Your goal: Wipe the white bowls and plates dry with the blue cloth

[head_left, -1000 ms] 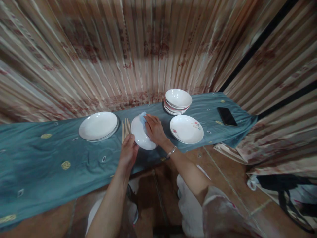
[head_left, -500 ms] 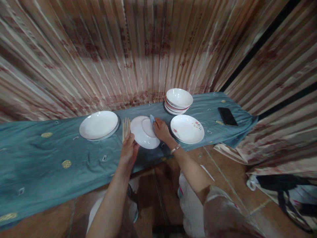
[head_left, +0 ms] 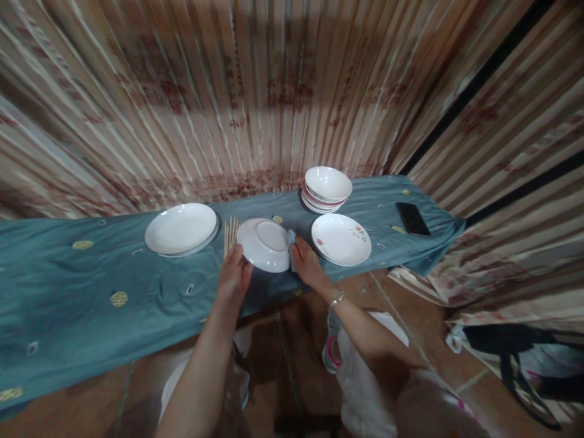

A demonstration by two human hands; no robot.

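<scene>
A white plate, its underside with the foot ring facing me, is held up over the cloth-covered table. My left hand grips its left rim, thumb on the visible face and fingers behind. At the right rim, my right hand pinches a light blue cloth against the plate's edge. Just behind my left hand lie several wooden chopsticks. To the right of my right hand sits a white plate with flowers, apparently on top of another.
Stacked white plates stand on the left of the teal tablecloth. Several stacked bowls are at the back right, and a black phone lies near the right end. A pleated curtain hangs behind.
My right hand has slid the cloth from the plate's underside near the foot ring out to the right rim. The plate has tilted a little; my left hand keeps its hold.
</scene>
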